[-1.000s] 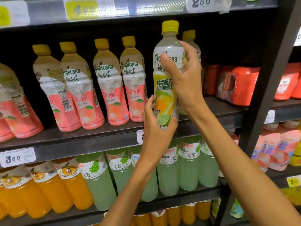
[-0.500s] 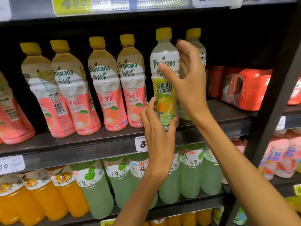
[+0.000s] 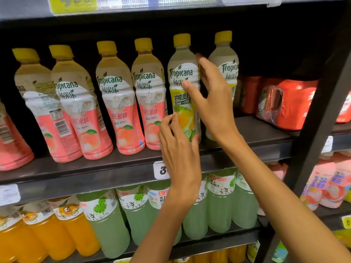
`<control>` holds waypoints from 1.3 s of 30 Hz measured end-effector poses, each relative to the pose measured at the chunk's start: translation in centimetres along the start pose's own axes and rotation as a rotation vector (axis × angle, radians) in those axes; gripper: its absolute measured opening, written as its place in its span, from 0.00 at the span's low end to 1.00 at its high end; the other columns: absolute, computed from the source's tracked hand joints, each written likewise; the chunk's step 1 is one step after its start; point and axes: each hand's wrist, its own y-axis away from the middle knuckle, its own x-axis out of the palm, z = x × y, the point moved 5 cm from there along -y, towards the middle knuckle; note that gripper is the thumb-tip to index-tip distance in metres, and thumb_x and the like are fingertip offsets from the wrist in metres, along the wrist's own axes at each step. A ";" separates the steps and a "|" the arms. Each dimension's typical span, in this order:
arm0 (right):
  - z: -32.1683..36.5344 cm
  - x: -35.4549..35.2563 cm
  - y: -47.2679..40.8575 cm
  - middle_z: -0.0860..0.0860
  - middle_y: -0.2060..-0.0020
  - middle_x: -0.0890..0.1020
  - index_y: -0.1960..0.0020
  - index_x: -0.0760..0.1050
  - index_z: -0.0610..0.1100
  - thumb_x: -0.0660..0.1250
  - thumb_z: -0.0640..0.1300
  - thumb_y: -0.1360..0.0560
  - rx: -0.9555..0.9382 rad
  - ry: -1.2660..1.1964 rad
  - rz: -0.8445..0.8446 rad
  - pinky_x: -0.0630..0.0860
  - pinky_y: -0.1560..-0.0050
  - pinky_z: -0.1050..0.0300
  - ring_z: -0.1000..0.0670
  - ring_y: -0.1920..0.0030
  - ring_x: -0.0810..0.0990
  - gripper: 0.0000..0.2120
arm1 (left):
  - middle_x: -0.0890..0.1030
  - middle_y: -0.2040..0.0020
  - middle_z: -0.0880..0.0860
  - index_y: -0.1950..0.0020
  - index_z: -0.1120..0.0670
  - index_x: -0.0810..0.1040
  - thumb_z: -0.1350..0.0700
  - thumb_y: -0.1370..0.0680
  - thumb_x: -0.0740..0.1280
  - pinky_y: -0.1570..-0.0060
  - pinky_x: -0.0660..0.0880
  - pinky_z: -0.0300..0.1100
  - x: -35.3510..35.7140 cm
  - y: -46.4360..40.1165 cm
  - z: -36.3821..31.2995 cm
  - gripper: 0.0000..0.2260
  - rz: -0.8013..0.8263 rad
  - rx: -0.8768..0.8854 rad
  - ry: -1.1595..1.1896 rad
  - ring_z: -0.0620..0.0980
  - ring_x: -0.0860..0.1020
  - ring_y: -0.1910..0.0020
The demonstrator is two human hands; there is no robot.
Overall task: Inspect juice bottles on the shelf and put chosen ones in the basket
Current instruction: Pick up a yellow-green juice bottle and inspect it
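"Tropicana" on lemon bottle (image 3: 183, 88)

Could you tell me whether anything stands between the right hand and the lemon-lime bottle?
Nothing visible does: the right hand is spread open right beside the yellow-capped lemon-lime plastic bottle, thumb across its label.

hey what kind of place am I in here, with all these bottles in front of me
Most likely a shop's drinks aisle: rows of identical juice bottles stand on a dark shelf, price tags are clipped to its edge, and shrink-wrapped red multipacks sit alongside.
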 end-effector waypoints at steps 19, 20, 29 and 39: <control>-4.4 -4.3 -0.5 0.48 0.45 0.80 0.36 0.63 0.39 0.68 0.46 0.22 0.157 -0.100 -0.057 0.74 0.52 0.69 0.58 0.49 0.80 0.21 | 0.69 0.32 0.54 0.27 0.57 0.63 0.63 0.24 0.67 0.34 0.67 0.43 0.9 1.8 -3.3 0.27 0.143 0.019 0.233 0.48 0.68 0.33; -4.1 -4.7 -0.2 0.50 0.44 0.80 0.33 0.62 0.38 0.68 0.46 0.23 0.138 -0.127 -0.069 0.75 0.49 0.67 0.58 0.47 0.80 0.25 | 0.67 0.31 0.53 0.26 0.57 0.61 0.62 0.25 0.68 0.33 0.66 0.45 1.0 1.9 -3.3 0.29 0.176 0.011 0.249 0.48 0.67 0.31; -0.3 -8.1 2.8 0.48 0.45 0.81 0.34 0.65 0.42 0.72 0.43 0.26 0.170 -0.384 -0.046 0.80 0.50 0.58 0.54 0.48 0.83 0.25 | 0.78 0.43 0.47 0.31 0.52 0.64 0.57 0.31 0.76 0.46 0.76 0.42 1.2 3.2 -4.6 0.32 0.485 -0.213 0.607 0.42 0.79 0.47; 0.8 -6.3 4.0 0.46 0.53 0.84 0.42 0.72 0.42 0.51 0.54 0.19 0.586 -1.281 0.349 0.81 0.50 0.53 0.48 0.53 0.83 0.19 | 0.85 0.57 0.44 0.57 0.40 0.83 0.49 0.44 0.71 0.53 0.77 0.37 -2.3 8.7 -3.8 0.16 0.872 -0.469 1.050 0.42 0.82 0.56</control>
